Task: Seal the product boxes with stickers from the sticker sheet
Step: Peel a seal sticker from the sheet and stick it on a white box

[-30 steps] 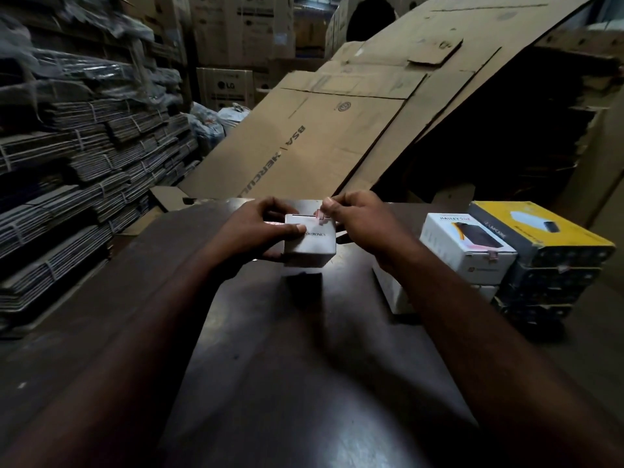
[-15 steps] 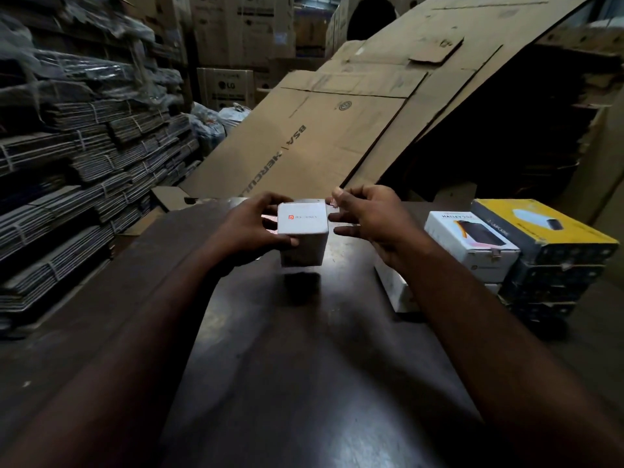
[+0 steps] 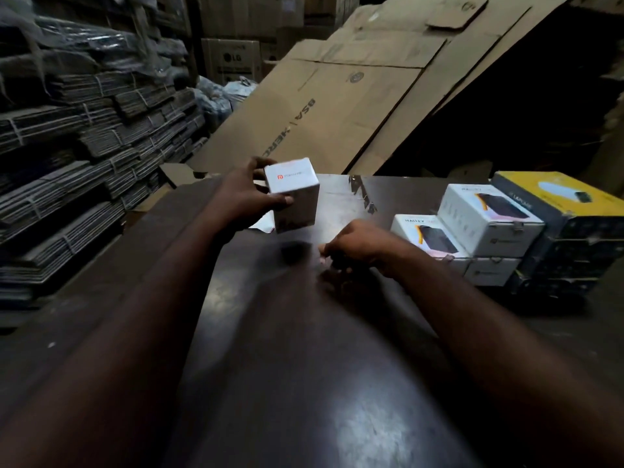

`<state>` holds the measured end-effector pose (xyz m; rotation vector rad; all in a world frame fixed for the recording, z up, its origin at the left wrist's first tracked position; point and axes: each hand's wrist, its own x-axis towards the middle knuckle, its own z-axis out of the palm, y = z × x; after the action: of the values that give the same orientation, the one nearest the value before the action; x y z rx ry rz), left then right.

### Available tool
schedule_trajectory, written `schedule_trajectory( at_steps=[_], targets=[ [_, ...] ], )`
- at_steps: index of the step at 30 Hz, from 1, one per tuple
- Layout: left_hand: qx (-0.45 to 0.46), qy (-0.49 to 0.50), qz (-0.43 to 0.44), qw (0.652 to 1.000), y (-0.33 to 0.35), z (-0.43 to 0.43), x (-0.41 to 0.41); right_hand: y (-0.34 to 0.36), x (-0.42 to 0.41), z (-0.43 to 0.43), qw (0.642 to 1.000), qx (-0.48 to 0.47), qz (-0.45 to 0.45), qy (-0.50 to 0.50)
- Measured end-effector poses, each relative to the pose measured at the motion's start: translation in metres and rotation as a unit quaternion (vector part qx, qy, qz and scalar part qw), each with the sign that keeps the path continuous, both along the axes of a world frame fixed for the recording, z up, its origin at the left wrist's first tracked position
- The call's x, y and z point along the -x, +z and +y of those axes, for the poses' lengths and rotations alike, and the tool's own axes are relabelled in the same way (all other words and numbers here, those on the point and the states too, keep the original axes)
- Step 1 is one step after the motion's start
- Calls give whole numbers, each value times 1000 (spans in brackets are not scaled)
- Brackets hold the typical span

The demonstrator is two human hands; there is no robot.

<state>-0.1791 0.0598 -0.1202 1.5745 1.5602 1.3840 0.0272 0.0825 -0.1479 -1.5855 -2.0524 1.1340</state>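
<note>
The small white cardboard box (image 3: 293,194), marked with an orange logo, is gripped by the left hand (image 3: 243,201) with the thumb on the near face and the fingers behind, and is held clear above the dark polished wooden table (image 3: 304,366). The right hand (image 3: 358,246) is apart from it, lower and nearer the body, with fingers curled just over the tabletop. It is blurred, so whether a sticker is pinched there cannot be told. A pale sheet edge (image 3: 263,224), possibly the sticker sheet, is seen just under the left hand. To the right of the right hand, white printed product boxes (image 3: 486,217) are stacked beside a yellow-topped carton (image 3: 553,197).

The step in hand is judged to be the fetching of a sticker. It would be done well if the box were kept steady with its flap seam turned toward the right hand, and the sticker were lifted by one corner only, laid across the seam — half on each face — and pressed flat.
</note>
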Motion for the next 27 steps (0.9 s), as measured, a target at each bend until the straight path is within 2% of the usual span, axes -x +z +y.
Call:
schedule_trajectory(
  at_steps=[4, 9, 13, 18, 24, 26, 27],
  targets=[
    [3, 1, -2, 1000, -1, 3, 3, -4, -1, 5, 999, -29, -30, -14],
    [3, -11, 35, 999, -5, 4, 5, -8, -3, 11, 995, -56, -75, 24],
    [10, -40, 58, 997, -10, 5, -1, -10, -5, 13, 995, -61, -76, 33],
    [-54, -50, 134, 988, -19, 4, -12, -9, -5, 12, 994, -60, -82, 30],
    [-134, -16, 156, 979, -48, 4, -6, 0, -10, 12, 991, -24, -112, 76],
    [-151, 2, 170, 974, -56, 1, -5, -2, -12, 15, 998, -3, -53, 38],
    [-153, 6, 179, 972, -60, 0, -4, -2, -12, 14, 1000, 22, 19, 1]
  ],
)
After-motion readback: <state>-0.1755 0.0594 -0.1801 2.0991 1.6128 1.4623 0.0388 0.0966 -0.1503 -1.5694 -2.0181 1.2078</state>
